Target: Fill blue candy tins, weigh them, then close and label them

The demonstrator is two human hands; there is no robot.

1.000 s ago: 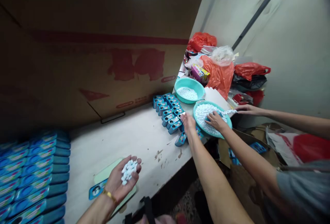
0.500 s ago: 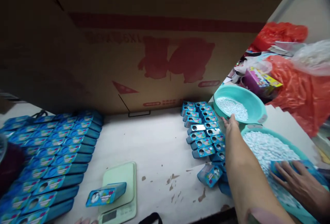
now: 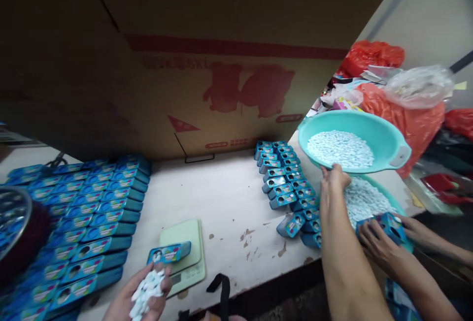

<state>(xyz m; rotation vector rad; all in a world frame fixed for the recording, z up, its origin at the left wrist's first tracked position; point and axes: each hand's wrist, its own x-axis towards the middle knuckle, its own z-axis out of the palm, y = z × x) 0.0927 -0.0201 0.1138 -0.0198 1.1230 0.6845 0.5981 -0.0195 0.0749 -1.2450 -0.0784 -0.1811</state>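
Head view | My left grip [image 3: 127, 292], cupped around white pellets [image 3: 148, 291], sits just on the near side of the blue container [image 3: 175, 251] lying on the green scale [image 3: 181, 232] | container's long axis runs left to right, left grip nearer | my right grip [image 3: 334, 180], well apart across the surface [image 3: 225, 193], clasps the turquoise basin's [image 3: 384, 136] near rim

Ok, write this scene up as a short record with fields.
Left hand: palm up, holding white pieces
Right hand: gripping near rim of turquoise basin
Basin contents: more white pieces
Scale: pale green, one blue container overhanging its left edge
Coworker's hands: on another blue container, at second basin
Left of scale: rows of blue containers
Backdrop: large cardboard box
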